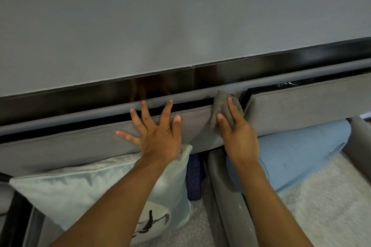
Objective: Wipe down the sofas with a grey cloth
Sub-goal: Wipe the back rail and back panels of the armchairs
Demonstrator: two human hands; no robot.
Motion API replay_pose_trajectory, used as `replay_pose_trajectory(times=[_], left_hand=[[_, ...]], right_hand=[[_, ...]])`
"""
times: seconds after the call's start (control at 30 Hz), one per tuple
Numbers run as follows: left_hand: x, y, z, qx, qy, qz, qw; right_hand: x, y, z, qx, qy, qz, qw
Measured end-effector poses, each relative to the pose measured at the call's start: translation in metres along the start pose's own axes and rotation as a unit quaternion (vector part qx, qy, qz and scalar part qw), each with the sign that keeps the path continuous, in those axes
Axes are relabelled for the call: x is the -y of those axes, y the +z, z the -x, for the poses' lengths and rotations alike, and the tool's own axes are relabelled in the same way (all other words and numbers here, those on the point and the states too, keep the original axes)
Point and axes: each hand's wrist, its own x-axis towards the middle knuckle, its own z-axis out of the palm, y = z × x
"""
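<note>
Both hands on sofa back [80, 144]: left hand [158, 136] fingers splayed flat; right hand [239, 136] fingers pinch grey cloth [219, 106].

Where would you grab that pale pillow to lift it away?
Probably the top edge of the pillow, left of the left hand, gripped from above: it leans against the sofa back, so that seamed edge stands free.

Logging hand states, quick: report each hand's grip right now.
Left hand: open, fingers spread, pressing the sofa back.
Right hand: grip closed on the grey cloth, against the sofa back.
</note>
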Motion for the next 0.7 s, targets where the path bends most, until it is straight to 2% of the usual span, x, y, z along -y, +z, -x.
replay_pose_trajectory(times=[0.1, 0.2, 0.3, 0.47, 0.6, 0.7], left_hand=[[0.0, 0.003, -0.001, -0.003, 0.004, -0.004, 1.0], [0.004, 0.01, -0.002, -0.028, 0.013, -0.003, 1.0], [0.006, 0.018, -0.003, -0.069, 0.031, 0.003, 0.997], [0.01, 0.029, 0.0, -0.136, 0.07, 0.012, 0.988], [0.012, 0.031, 0.0, -0.163, 0.078, 0.006, 0.983], [0.011, 0.031, 0.0, -0.168, 0.081, 0.005, 0.982]], right_hand=[[-0.01, -0.001, -0.009, -0.036, 0.001, 0.052, 0.998], [-0.008, 0.001, -0.043, -0.091, 0.01, -0.035, 0.995], [-0.017, 0.032, -0.027, -0.163, 0.048, -0.101, 0.98], [-0.035, 0.094, 0.045, -0.149, 0.128, -0.182, 0.963], [-0.009, 0.074, 0.004, -0.272, 0.1, -0.257, 0.922], [0.014, 0.078, -0.001, -0.269, 0.06, -0.254, 0.927]])
